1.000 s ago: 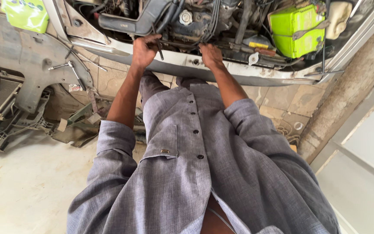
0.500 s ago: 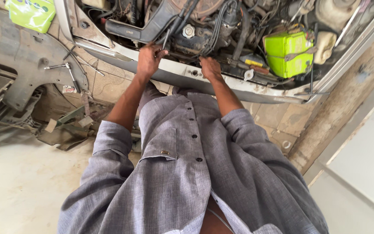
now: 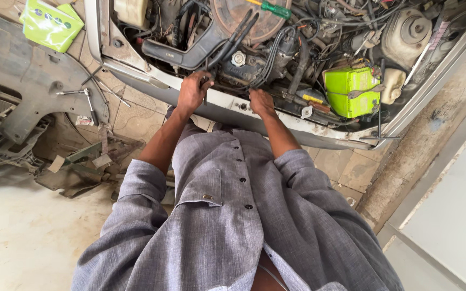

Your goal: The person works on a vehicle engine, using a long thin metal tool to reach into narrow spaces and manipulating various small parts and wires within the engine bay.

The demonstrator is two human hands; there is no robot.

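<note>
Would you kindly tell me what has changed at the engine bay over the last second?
The view has tipped further into the bay, bringing the screwdriver into sight. The left hand stays closed around a thin tool at the front panel; the right hand still rests on the panel. The green battery has not moved.

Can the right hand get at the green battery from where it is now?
Probably yes. The right hand rests on the front crossmember, and the green battery sits off to its outer side in the open engine bay. Only a strap over the battery and nearby hoses crowd it; nothing blocks the top.
</note>
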